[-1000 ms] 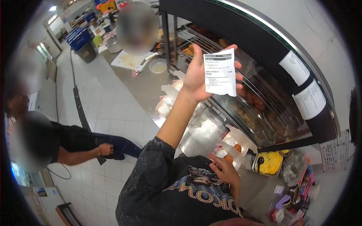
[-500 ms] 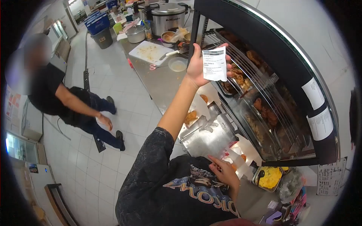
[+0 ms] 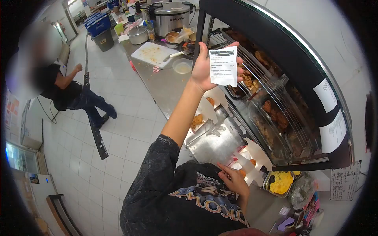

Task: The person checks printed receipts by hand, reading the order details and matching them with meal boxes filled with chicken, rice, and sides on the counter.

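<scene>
My left hand (image 3: pixel 201 74) is raised, palm toward me, with a printed white receipt (image 3: pixel 223 66) held against its fingers. The thumb stands out to the left of the paper, and some fingertips show past its right edge. My right hand (image 3: pixel 235 181) is low in front of my shirt, its index finger stretched out and nothing seen in it. It is nearest to a metal tray (image 3: pixel 216 144) and to white paper boxes (image 3: pixel 258 155) with fried food in them. A clear plastic glove (image 3: pixel 214 129) lies across the tray's upper edge.
A glass food warmer (image 3: pixel 271 114) with fried chicken stands at the right. A cutting board (image 3: pixel 151 54), a knife (image 3: pixel 176 54), red scissors (image 3: pixel 156 69) and a rice cooker (image 3: pixel 172 21) are on the counter. On the floor at the left walks another person (image 3: pixel 78 94).
The other person has stepped farther off and now has a forearm raised. My left hand and the receipt shift slightly left in view; my right hand stays in place.
</scene>
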Action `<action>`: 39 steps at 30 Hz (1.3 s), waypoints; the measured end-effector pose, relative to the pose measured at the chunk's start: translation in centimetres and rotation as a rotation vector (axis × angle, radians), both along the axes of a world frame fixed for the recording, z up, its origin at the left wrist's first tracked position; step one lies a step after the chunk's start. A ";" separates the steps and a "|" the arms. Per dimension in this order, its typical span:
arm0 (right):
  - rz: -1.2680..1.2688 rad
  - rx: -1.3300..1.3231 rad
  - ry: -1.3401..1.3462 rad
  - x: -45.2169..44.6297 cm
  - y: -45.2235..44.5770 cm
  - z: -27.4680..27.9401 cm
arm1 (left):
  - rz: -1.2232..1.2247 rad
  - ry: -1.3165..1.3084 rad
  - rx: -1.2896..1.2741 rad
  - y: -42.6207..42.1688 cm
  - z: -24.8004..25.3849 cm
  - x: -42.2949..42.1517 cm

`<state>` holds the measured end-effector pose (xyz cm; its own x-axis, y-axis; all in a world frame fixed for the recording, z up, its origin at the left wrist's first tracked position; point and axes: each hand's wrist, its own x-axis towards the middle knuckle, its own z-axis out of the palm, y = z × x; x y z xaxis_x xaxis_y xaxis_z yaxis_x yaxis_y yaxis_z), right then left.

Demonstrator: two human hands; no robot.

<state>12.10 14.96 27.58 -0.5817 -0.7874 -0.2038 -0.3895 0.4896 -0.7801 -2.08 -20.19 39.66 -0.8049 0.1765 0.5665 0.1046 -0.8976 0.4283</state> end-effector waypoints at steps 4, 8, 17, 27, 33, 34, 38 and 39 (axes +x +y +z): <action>-0.005 0.034 -0.049 0.0 0.0 0.0 | -0.014 0.009 -0.001 -0.1 0.2 -0.4; -0.017 0.020 -0.065 -0.1 0.2 -0.9 | -0.081 0.026 0.069 -0.1 0.5 -0.7; 0.010 0.027 -0.010 -0.9 -0.6 -0.5 | 0.230 -0.016 -0.095 0.1 -0.3 -0.5; 0.001 0.039 -0.003 -1.6 -0.4 -1.0 | -0.049 0.005 0.086 0.8 0.7 0.3; -0.003 0.032 -0.024 -1.3 -0.6 -1.1 | -0.156 0.032 0.135 2.3 1.9 2.1; 0.001 0.027 -0.025 -1.3 -0.6 -1.1 | -0.165 0.038 0.134 2.4 2.1 2.3; -0.001 0.054 -0.035 -1.3 -0.8 -0.7 | -0.191 0.072 0.118 2.8 2.6 2.9; -0.004 0.054 -0.034 -1.4 -0.6 -0.9 | -0.196 0.083 0.112 2.9 2.8 3.0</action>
